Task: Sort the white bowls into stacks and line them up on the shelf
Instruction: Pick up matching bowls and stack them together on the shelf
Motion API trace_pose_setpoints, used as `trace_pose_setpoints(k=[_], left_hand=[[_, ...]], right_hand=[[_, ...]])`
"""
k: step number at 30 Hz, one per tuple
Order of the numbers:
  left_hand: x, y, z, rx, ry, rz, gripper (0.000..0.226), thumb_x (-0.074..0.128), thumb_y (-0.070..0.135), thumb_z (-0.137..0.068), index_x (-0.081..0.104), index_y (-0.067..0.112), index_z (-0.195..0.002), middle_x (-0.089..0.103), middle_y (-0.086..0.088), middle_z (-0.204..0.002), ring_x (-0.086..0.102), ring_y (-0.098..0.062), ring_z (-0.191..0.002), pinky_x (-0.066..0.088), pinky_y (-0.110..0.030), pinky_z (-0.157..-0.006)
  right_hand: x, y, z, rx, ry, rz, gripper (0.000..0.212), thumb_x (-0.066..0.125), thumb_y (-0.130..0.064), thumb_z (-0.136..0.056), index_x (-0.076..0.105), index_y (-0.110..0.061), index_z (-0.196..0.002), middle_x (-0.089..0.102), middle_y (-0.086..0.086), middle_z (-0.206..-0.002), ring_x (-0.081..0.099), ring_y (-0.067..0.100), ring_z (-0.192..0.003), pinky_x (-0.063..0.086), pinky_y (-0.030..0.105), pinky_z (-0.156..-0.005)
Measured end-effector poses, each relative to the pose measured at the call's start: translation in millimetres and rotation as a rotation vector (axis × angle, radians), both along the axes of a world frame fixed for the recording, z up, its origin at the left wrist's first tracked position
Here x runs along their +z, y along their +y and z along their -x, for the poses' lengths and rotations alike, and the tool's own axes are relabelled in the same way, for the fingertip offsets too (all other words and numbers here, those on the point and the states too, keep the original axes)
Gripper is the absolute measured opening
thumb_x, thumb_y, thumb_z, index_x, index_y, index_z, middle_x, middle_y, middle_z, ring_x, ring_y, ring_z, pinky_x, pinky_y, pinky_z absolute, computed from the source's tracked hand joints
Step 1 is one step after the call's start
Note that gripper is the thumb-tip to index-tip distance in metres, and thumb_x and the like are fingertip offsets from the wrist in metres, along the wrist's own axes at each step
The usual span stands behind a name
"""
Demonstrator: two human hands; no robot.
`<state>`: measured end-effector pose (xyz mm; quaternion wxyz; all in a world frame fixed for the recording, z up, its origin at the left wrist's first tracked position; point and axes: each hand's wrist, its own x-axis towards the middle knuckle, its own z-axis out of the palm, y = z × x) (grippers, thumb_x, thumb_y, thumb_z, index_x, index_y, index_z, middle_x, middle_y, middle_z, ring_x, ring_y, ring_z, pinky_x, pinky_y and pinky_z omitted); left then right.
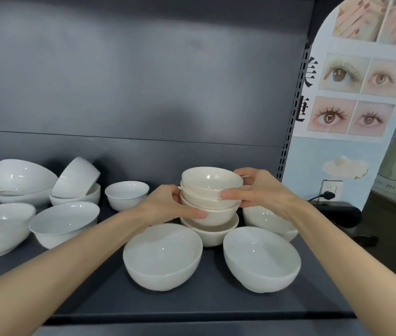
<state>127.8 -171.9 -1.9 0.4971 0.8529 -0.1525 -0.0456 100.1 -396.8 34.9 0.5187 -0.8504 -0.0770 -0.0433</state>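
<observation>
Partway done. At centre frame a stack of small bowls (210,202) is built, about five high. The left hand (168,207) and right hand (262,190) both curl around its sides, thumbs on the front. A short stack (271,220) sits just right of it. Still loose on the shelf (95,287) are the front-left bowl (163,255), the front-right bowl (261,258) and the left-side jumble (22,202), including a tipped bowl (75,178) leaning in another. There is no neat row yet, so I judge most of the sorting is left.

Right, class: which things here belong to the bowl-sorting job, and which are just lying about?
Job: bowl stack, gripped by left hand and right hand; loose white bowls; grey shelf.
Lying about: eyelash poster; black plug; wall socket.
</observation>
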Motion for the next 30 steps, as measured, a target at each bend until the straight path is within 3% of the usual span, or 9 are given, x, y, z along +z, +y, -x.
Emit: trace_pose_setpoints(k=[5, 8, 10, 18, 22, 25, 28, 30], left_hand=[[-1, -7, 10, 0.008, -0.021, -0.018, 0.035, 0.086, 0.03, -0.067, 0.06, 0.028, -0.091, 0.064, 0.014, -0.08, 0.059, 0.005, -0.068, 0.045, -0.007, -0.057], [-3, -10, 15, -0.004, -0.032, -0.038, 0.034, 0.085, 0.027, -0.069, 0.06, 0.034, -0.092, 0.069, 0.02, -0.079, 0.063, 0.004, -0.077, 0.046, -0.007, -0.064], [-4, -12, 19, -0.023, -0.042, -0.058, 0.031, 0.082, 0.021, -0.074, 0.058, 0.034, -0.087, 0.068, 0.027, -0.07, 0.062, 0.011, -0.071, 0.043, -0.002, -0.059], [-7, -13, 17, 0.042, -0.047, -0.183, 0.028, 0.085, 0.036, -0.067, 0.059, 0.025, -0.074, 0.057, 0.015, -0.068, 0.053, 0.0, -0.062, 0.039, -0.01, -0.055], [-7, -12, 15, 0.031, -0.055, -0.193, 0.031, 0.085, 0.033, -0.068, 0.056, 0.023, -0.066, 0.052, 0.021, -0.049, 0.05, 0.004, -0.051, 0.034, -0.005, -0.047], [-7, -11, 13, 0.022, -0.06, -0.203, 0.028, 0.085, 0.036, -0.067, 0.06, 0.023, -0.07, 0.056, 0.016, -0.062, 0.052, 0.0, -0.06, 0.038, -0.006, -0.05], [-9, -9, 13, 0.013, -0.058, -0.2, 0.029, 0.085, 0.037, -0.067, 0.062, 0.022, -0.074, 0.061, 0.011, -0.071, 0.056, -0.005, -0.067, 0.043, -0.009, -0.057], [-10, -9, 11, 0.007, -0.052, -0.204, 0.031, 0.085, 0.038, -0.066, 0.064, 0.022, -0.08, 0.068, 0.006, -0.083, 0.061, -0.01, -0.077, 0.05, -0.02, -0.072]], right_hand=[[-12, -8, -9, 0.06, 0.017, -0.005, 0.064, 0.086, -0.028, -0.066, 0.057, -0.017, -0.122, 0.069, 0.0, -0.108, 0.067, 0.012, -0.098, 0.058, 0.035, -0.086], [-15, -10, -12, 0.088, 0.01, 0.012, 0.066, 0.087, -0.028, -0.065, 0.057, -0.017, -0.123, 0.067, -0.001, -0.11, 0.066, 0.011, -0.1, 0.058, 0.034, -0.085], [-18, -12, -14, 0.096, 0.016, 0.024, 0.07, 0.088, -0.03, -0.063, 0.056, -0.017, -0.125, 0.067, -0.002, -0.111, 0.066, 0.01, -0.1, 0.058, 0.033, -0.083], [-23, -11, -12, 0.093, 0.038, 0.014, 0.064, 0.087, -0.023, -0.066, 0.056, -0.016, -0.122, 0.065, 0.002, -0.113, 0.066, 0.015, -0.102, 0.057, 0.036, -0.087], [-23, -11, -11, 0.106, 0.02, 0.009, 0.061, 0.086, -0.02, -0.067, 0.057, -0.015, -0.12, 0.066, 0.0, -0.112, 0.066, 0.014, -0.103, 0.054, 0.019, -0.079], [-25, -10, -9, 0.102, 0.018, -0.008, 0.058, 0.085, -0.018, -0.069, 0.057, -0.014, -0.12, 0.066, 0.001, -0.112, 0.066, 0.011, -0.101, 0.053, 0.013, -0.075], [-26, -11, -11, 0.102, 0.036, 0.001, 0.061, 0.086, -0.022, -0.067, 0.057, -0.014, -0.121, 0.066, 0.004, -0.114, 0.067, 0.015, -0.1, 0.055, 0.026, -0.085], [-26, -11, -11, 0.091, 0.048, 0.002, 0.064, 0.086, -0.024, -0.067, 0.056, -0.017, -0.123, 0.066, 0.005, -0.116, 0.066, 0.019, -0.104, 0.054, 0.037, -0.093]])
